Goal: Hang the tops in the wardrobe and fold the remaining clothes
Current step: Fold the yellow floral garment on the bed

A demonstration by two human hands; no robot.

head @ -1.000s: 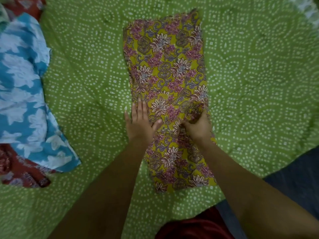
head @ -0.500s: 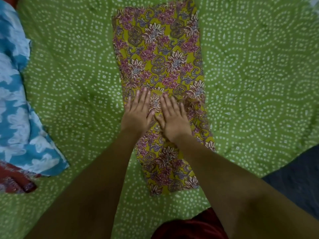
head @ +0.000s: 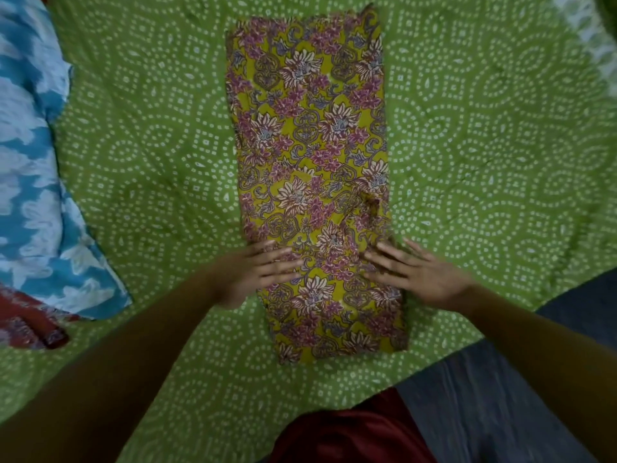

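Observation:
A yellow floral garment lies folded into a long narrow strip on the green dotted bedsheet, running away from me. My left hand lies flat and open on its left edge, fingers pointing right. At the strip's right edge rests my right hand, flat and open, with its fingers pointing left. Both hands sit on the near third of the strip and are motion-blurred. A small crease shows in the cloth just beyond my right hand.
A blue and white patterned garment lies at the left edge of the bed, with a red patterned cloth under its near end. The bed's edge runs diagonally at lower right, with dark floor beyond. Red clothing shows at the bottom.
My hands were side by side on the middle of the strip; they have slid apart toward its left and right edges and a little nearer to me, smoothing the cloth.

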